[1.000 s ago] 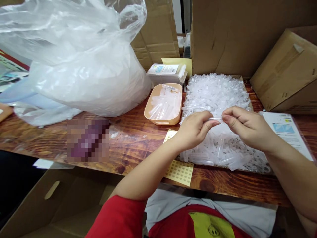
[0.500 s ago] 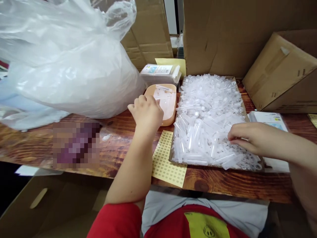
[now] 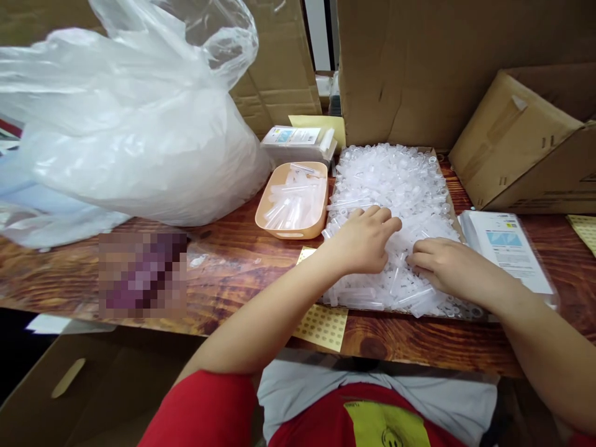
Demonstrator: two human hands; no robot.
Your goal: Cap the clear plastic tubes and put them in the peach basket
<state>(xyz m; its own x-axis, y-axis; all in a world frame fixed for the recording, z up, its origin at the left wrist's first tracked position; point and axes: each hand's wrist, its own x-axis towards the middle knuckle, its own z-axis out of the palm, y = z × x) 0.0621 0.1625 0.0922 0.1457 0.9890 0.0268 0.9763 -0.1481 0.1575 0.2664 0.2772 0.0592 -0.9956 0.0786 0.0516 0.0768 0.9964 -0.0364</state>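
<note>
My left hand (image 3: pixel 365 239) lies palm down on the heap of clear plastic tubes (image 3: pixel 395 186), fingers loosely spread. My right hand (image 3: pixel 447 264), at its 3 o'clock, has fingertips curled into the heap; whether they pinch a tube I cannot tell. A yellow sticker sheet (image 3: pixel 323 323) lies at 7 o'clock of the heap. At 10 o'clock sits a peach tray (image 3: pixel 279 231) of tubes, a white plastic bag (image 3: pixel 139 136) beyond.

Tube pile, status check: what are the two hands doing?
Left hand and right hand both palm-down on the clear tubes. Grip unclear. Orange tray alongside, nothing blocking.
</note>
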